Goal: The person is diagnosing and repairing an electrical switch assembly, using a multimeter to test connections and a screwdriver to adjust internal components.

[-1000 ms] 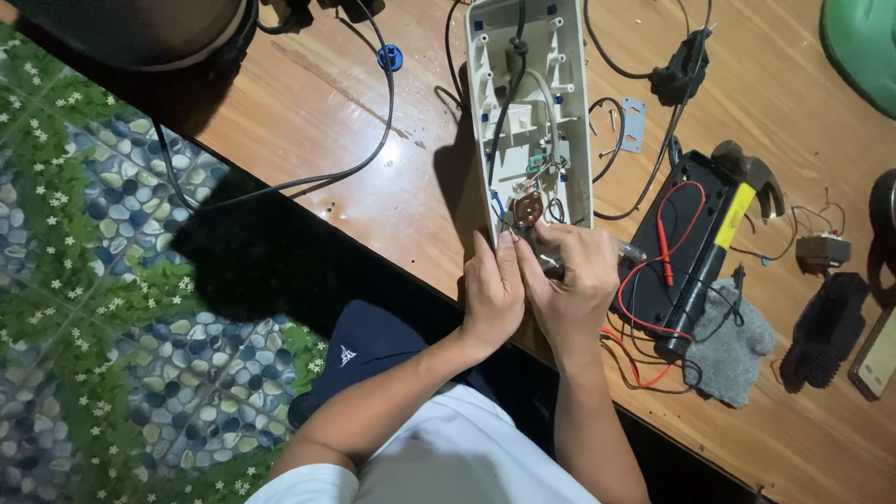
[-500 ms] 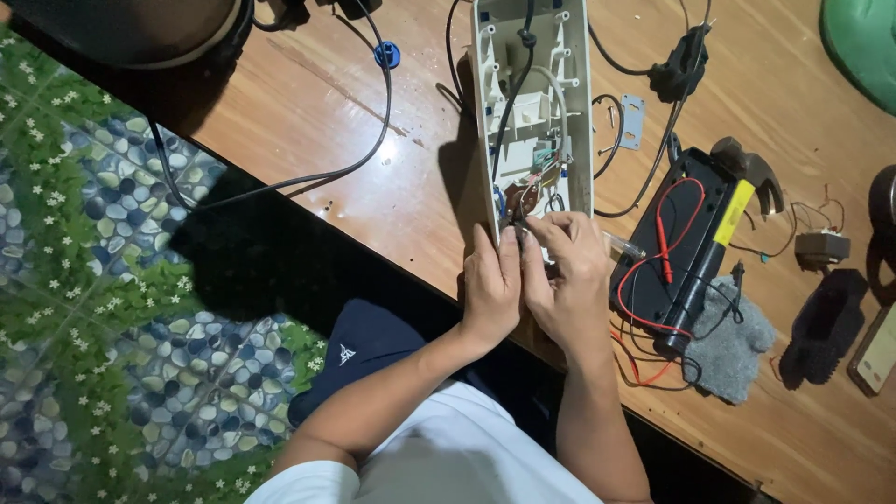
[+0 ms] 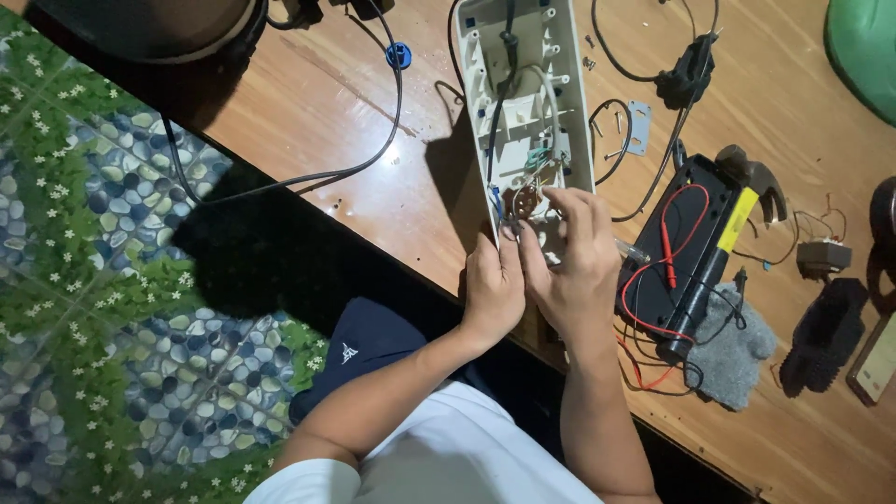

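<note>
Opened white plastic casing [image 3: 523, 103] lying on wooden table [image 3: 317, 103], near end under both hands: left hand [image 3: 493, 285] gripping its lower edge, right hand [image 3: 574, 266] pinching inner wires [image 3: 534, 191] just beyond fingertips.

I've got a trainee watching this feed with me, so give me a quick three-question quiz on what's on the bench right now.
1. True or false: both hands are at the near end of the open white casing.
2. Which lies right of the casing? A) a black meter with red leads B) a soldering iron stand C) a laptop
3. What does the grey cloth lie on?

Key
1. True: the left hand and right hand meet over the wires at that end.
2. A: the black meter with a yellow-tipped tool across it.
3. The wooden table, beside the meter.
</note>
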